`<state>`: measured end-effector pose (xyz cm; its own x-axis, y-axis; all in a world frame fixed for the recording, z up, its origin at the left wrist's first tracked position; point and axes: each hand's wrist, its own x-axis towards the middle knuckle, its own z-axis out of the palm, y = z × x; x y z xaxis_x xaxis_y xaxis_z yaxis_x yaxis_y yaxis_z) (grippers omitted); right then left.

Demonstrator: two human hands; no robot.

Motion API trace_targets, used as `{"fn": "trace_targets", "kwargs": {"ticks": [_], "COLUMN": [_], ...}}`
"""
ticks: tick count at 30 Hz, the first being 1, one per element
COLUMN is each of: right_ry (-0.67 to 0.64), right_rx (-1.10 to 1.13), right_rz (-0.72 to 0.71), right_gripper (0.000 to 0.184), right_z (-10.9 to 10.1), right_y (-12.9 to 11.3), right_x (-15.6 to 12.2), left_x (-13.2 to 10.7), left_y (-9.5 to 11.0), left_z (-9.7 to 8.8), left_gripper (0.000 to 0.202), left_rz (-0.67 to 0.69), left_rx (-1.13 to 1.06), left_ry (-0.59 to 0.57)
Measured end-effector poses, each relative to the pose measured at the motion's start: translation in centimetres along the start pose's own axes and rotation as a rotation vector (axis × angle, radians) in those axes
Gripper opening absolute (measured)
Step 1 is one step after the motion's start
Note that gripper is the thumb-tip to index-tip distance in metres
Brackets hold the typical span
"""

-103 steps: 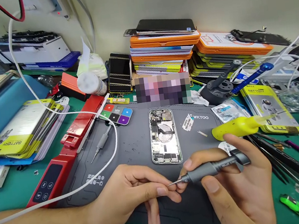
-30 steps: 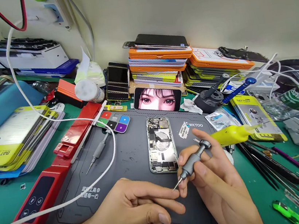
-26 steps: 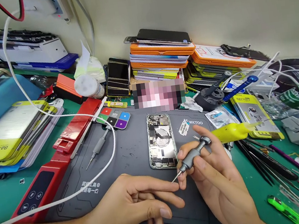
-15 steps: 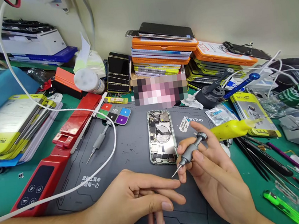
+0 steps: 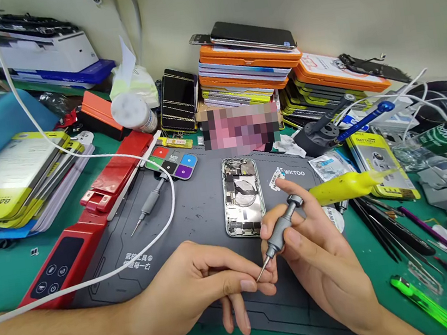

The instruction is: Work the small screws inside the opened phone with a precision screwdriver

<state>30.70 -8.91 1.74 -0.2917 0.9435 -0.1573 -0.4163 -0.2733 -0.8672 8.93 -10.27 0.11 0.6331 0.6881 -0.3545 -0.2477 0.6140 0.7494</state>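
Note:
A grey precision screwdriver (image 5: 278,233) is held in my right hand (image 5: 327,269), gripped between thumb and fingers with its tip slanting down to the left. My left hand (image 5: 190,292) comes in from the left, thumb and index finger drawn together right at the screwdriver's tip. Whatever may lie in that pinch is too small to make out; its lower fingers hang loosely. Beyond the hands, an opened phone (image 5: 243,198) lies on the grey work mat (image 5: 196,209), its internal parts exposed. My right fingers partly overlap the phone's lower right corner.
A second screwdriver (image 5: 148,204) lies on the mat beside a coloured magnetic tray (image 5: 171,166). A white cable (image 5: 174,196) loops across the left side. A red device (image 5: 70,253) borders the mat. Rightward are a yellow bottle (image 5: 341,187), tweezers (image 5: 396,227) and a green cutter (image 5: 426,303).
My left thumb and index finger have closed together at the screwdriver's tip. The screwdriver and right hand have shifted slightly relative to the left fingers. The whole view has moved a little.

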Motion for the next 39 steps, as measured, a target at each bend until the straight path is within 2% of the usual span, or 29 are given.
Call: {"fn": "trace_targets", "kwargs": {"ticks": [7, 17, 24, 27, 29, 34, 38, 39], "right_ry": [-0.034, -0.017, -0.001, 0.034, 0.076, 0.185, 0.128, 0.125], "right_rx": [0.004, -0.034, 0.010, -0.029, -0.127, -0.540, -0.880, -0.912], "right_rz": [-0.019, -0.041, 0.011, -0.009, -0.107, -0.598, -0.827, -0.838], "right_gripper": [0.047, 0.046, 0.047, 0.048, 0.049, 0.056, 0.052, 0.051], "right_z": [0.0, 0.0, -0.2, -0.6, -0.9, -1.5, -1.9, -2.0], "right_y": [0.2, 0.2, -0.1, -0.3, -0.5, -0.9, -0.6, -0.4], "right_x": [-0.2, -0.4, 0.0, 0.1, 0.4, 2.9, 7.2, 8.2], "left_x": [0.0, -0.1, -0.1, -0.1, -0.2, -0.4, -0.2, -0.1], "left_y": [-0.2, -0.2, -0.2, -0.7, -0.9, -0.6, -0.7, -0.9], "left_z": [0.0, -0.1, 0.1, 0.0, 0.0, 0.0, -0.2, -0.4], "left_gripper": [0.013, 0.010, 0.016, 0.021, 0.024, 0.023, 0.023, 0.024], "left_rz": [-0.010, -0.025, -0.033, -0.022, -0.001, 0.112, 0.186, 0.215], "left_rx": [-0.009, -0.031, 0.001, 0.060, 0.165, 0.617, 0.694, 0.690], "left_ry": [0.004, 0.005, 0.002, -0.003, -0.017, -0.127, -0.155, -0.173]}}
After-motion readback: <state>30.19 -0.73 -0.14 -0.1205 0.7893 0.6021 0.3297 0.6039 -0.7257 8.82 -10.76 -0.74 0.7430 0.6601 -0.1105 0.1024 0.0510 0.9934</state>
